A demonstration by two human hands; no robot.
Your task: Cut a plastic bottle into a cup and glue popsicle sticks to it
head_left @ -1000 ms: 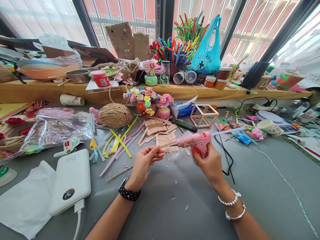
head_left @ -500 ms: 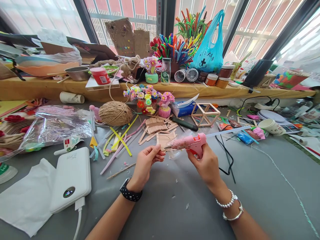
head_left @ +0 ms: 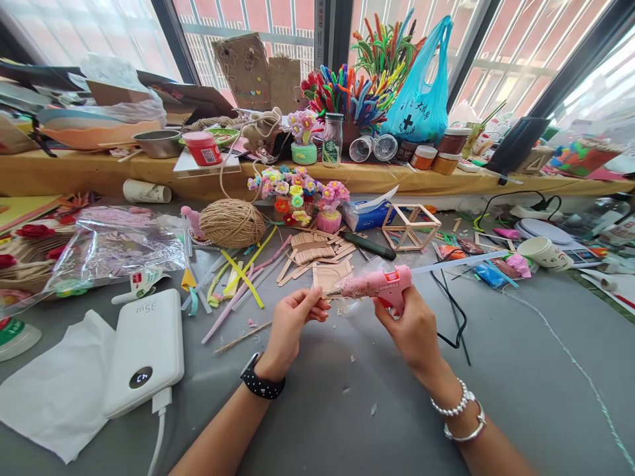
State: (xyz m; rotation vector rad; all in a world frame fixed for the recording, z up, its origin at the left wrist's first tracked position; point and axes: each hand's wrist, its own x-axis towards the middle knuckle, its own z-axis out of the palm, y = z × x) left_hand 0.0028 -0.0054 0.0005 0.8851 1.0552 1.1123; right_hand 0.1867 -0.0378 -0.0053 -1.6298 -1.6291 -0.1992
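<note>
My right hand [head_left: 414, 328] is closed around the handle of a pink glue gun [head_left: 372, 284], with a long translucent glue stick [head_left: 459, 260] poking out of its back end. The gun's nozzle points left, right at the fingertips of my left hand [head_left: 296, 320]. Those fingers are pinched on a thin wooden craft stick [head_left: 331, 297], mostly hidden by the fingers and the nozzle. Just behind lies a flat panel of craft sticks [head_left: 322, 274], beside a banded bundle of craft sticks [head_left: 312, 247] and loose ones. Clear plastic [head_left: 351, 305] sits under the gun.
A ball of twine [head_left: 232, 223], a wooden stick frame [head_left: 411, 228] and a dark-handled tool [head_left: 368, 246] stand beyond my hands. On the left are a white power bank [head_left: 146, 354] and scattered glue sticks and strips. A black cable [head_left: 459, 330] runs at right.
The view has shifted slightly, so everything appears a little to the right. Both hands keep their holds, and the nozzle stays at the left fingertips.
</note>
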